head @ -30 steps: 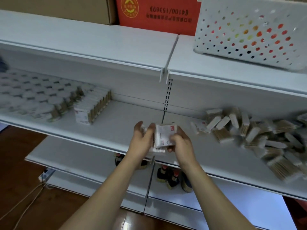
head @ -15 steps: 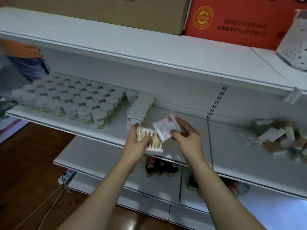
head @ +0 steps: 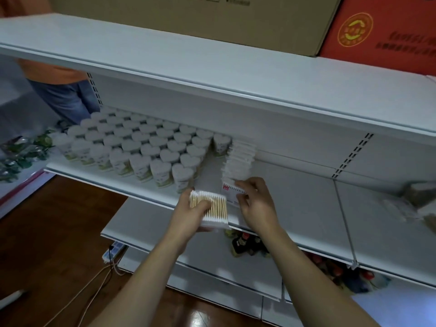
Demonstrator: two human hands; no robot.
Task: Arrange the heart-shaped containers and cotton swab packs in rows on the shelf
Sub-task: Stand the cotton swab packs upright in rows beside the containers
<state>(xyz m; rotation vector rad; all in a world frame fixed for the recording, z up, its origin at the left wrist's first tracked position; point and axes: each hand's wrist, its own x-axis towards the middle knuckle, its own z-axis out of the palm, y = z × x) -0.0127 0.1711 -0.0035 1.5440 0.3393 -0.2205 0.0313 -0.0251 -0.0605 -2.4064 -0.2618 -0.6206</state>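
Two cotton swab packs held; red box print illegible.

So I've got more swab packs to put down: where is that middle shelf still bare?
Bare shelf runs from the row of swab packs rightward past the upright seam to the loose pile. A narrow strip lies between the heart-shaped containers and that row. Left of it, containers crowd the shelf.

Brown cardboard box and red box on the top shelf, above the grip. Dark bottles just below it, power strip lower left. Person in orange top and jeans far upper left.
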